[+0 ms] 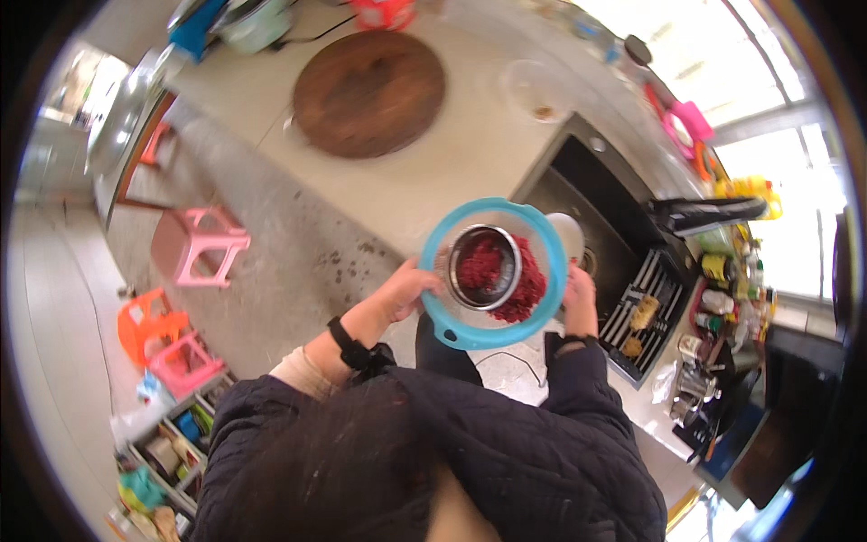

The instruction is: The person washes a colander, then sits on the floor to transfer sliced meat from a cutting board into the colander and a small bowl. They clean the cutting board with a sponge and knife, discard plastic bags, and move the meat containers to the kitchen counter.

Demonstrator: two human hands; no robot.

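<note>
Between my hands is a round basin [488,341] with a light blue rim and a pale inside, held over the floor by the counter corner and sink. My left hand [409,287] is closed on its left rim. On the opposite rim is my right hand [580,298], its fingers partly hidden at the basin's edge. Inside the basin sits a metal bowl [471,296], left of centre. Dark red minced or shredded food [480,264] lies in that bowl. More red food [528,294] is loose in the basin, to the right of the bowl.
A dark sink [558,194] with a drying rack [643,316] is at the right. Ahead, a round wooden board [370,93] lies on the pale counter [479,117]. Bottles and jars [722,298] crowd the right side. Pink stools [203,244] and an orange one [144,325] stand left.
</note>
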